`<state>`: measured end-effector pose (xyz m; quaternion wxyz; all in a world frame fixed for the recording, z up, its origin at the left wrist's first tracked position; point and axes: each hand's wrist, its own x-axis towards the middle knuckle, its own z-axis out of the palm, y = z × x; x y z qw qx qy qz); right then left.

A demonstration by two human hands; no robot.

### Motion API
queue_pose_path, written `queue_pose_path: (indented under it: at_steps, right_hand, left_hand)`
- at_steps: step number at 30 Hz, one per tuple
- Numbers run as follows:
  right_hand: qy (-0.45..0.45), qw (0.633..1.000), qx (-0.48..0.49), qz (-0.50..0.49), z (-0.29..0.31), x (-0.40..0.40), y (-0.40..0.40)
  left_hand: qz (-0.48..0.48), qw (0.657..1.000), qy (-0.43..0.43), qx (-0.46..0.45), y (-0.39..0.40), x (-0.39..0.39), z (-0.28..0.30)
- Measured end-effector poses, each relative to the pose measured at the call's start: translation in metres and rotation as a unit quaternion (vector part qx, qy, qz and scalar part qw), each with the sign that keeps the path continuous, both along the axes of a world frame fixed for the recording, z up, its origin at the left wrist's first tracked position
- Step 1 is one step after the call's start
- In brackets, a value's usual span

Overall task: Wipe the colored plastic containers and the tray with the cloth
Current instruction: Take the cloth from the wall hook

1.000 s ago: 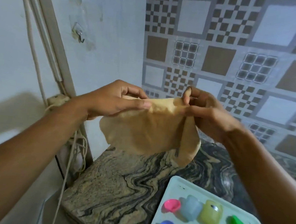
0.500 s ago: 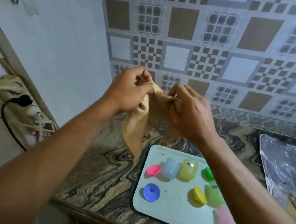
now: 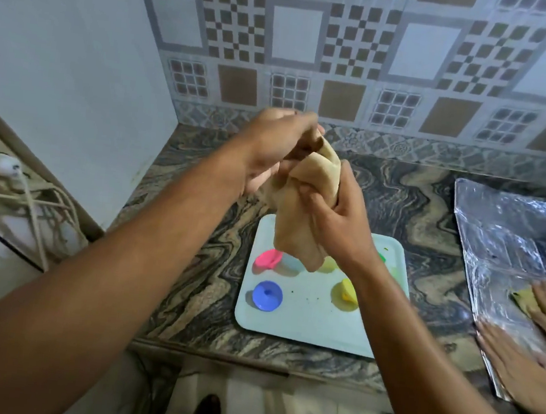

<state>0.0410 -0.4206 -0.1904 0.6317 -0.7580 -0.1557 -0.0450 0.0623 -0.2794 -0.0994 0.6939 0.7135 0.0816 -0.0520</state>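
A tan cloth [image 3: 300,223] hangs bunched above the pale tray [image 3: 300,321] on the marbled counter. My right hand [image 3: 337,220] grips the cloth around its middle, fingers curled round it. My left hand [image 3: 277,153] pinches the cloth's top end, just above and left of the right hand. On the tray lie a pink lid [image 3: 269,259], a blue lid [image 3: 267,295] and a yellow piece [image 3: 347,290]. A green piece [image 3: 381,257] peeks out by my right wrist. The cloth and my right arm hide the other containers.
A foil-covered sheet [image 3: 509,252] lies at the right, with another person's hands [image 3: 531,365] resting on it. A socket strip with white cables [image 3: 23,194] hangs on the left wall. The counter's front edge [image 3: 248,361] runs below the tray; feet stand beneath it.
The view has tilted down toward the tray. The spread cloth has been gathered into a bunch, and my right hand has shifted from pinching its top edge to gripping its middle.
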Motion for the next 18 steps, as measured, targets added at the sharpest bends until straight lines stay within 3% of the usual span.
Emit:
queue_pose_path:
  at_steps: [4,6,10,14,18]
  right_hand:
    - [0.049,0.996,0.080,0.015,-0.012,-0.009,-0.007]
    - [0.044,0.996,0.069,0.044,-0.019,-0.017,-0.009]
    - [0.044,0.997,0.059,0.023,-0.041,-0.033,-0.015]
    - [0.063,0.996,0.046,-0.047,-0.058,-0.040,-0.038]
    - [0.060,0.992,0.024,-0.109,-0.069,-0.050,-0.060]
  left_hand:
    - [-0.034,0.977,-0.068,0.200,-0.009,0.005,-0.019]
    - [-0.030,0.965,-0.102,0.239,-0.010,0.007,-0.028]
    - [-0.105,0.970,-0.053,0.214,-0.010,0.004,-0.045]
    - [-0.170,0.982,0.021,0.084,-0.015,-0.010,-0.069]
    - [-0.201,0.979,0.008,0.036,-0.026,-0.028,-0.092]
